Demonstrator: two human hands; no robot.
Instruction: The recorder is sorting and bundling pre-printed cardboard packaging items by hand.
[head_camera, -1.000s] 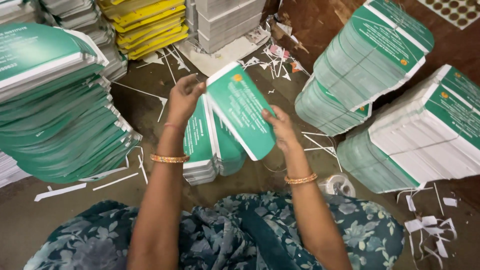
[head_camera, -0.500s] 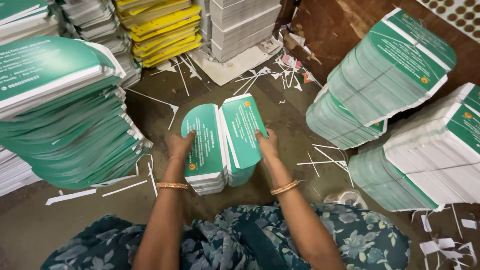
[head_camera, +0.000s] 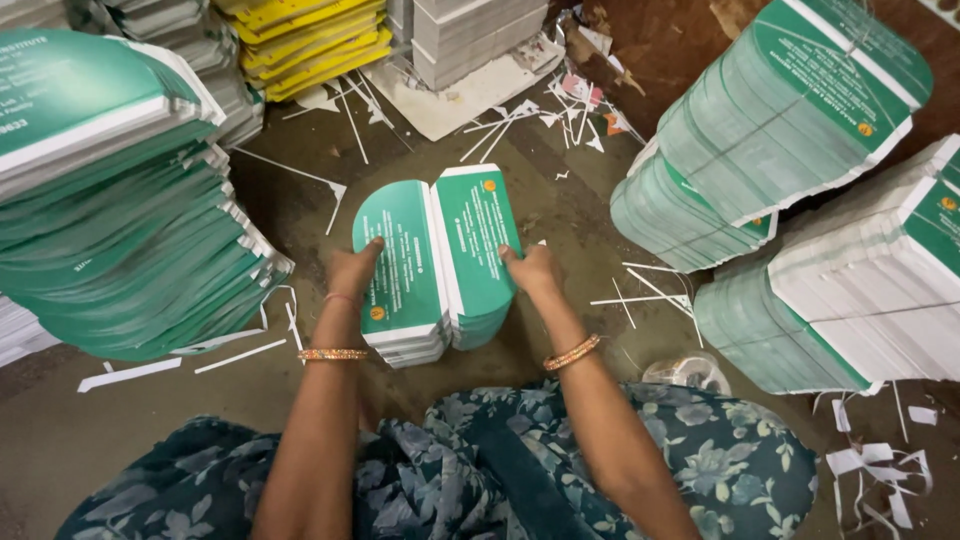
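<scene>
Both hands are down on the same thing here. The left hand (head_camera: 352, 268) is pressed against the outer left edge of the left stack of green cards (head_camera: 402, 270), fingers curled over the side, thumb near the top face. The right hand (head_camera: 530, 268) does the mirror job on the outer right edge of the right stack of green cards (head_camera: 478, 250). Neither hand is closed into a fist: they're half open, flat-ish, squeezing inward rather than lifting, as far as I can tell. Fingertips on the far sides are hidden, so how deep the grip goes I can't say.

The two stacks sit on the floor straight ahead of the person, touching each other along their inner long edges, like an open book. Long axis runs away from the body, rounded ends pointing opposite ways: the left one has its round end far, the right one has its round end near. Each hand is equally close to its own stack, so no arm has the edge. Both forearms come in angled from the lap, converging a bit, wrists straight, a bangle on each wrist.

Further out: a big leaning pile of the same green cards (head_camera: 110, 200) to the left, tied bundles (head_camera: 780, 130) to the right, well apart from the hands. Yellow booklets (head_camera: 310, 40) and a grey stack (head_camera: 480, 30) at the top. White paper strips (head_camera: 240, 355) are scattered on the brown floor (head_camera: 560, 200). The floral dress (head_camera: 480, 480) fills the bottom.
</scene>
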